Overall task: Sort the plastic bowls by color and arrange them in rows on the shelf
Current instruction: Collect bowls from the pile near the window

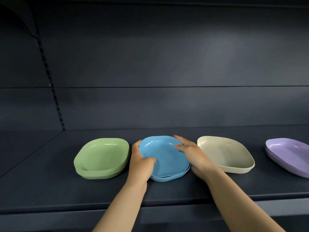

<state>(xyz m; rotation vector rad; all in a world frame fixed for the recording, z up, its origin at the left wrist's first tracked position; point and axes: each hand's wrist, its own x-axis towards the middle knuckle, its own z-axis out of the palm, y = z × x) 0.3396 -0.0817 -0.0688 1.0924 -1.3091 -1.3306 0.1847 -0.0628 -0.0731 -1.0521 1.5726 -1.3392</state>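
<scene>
A row of rounded-square plastic bowls stands on the dark shelf (50, 173). From left to right: a stack of green bowls (102, 156), a small stack of blue bowls (165, 163), a cream bowl (225, 153) and a purple bowl (287, 153) cut off by the right edge. My left hand (140, 163) grips the left rim of the top blue bowl, thumb inside it. My right hand (192, 153) holds the bowl's right rim, fingers over the edge. The top blue bowl sits slightly askew on the one below.
The shelf's back panel (167, 106) rises behind the bowls, with a slotted upright (56, 104) at the left. Bare shelf surface lies left of the green stack and between the cream and purple bowls. The shelf's front edge (167, 203) runs below my forearms.
</scene>
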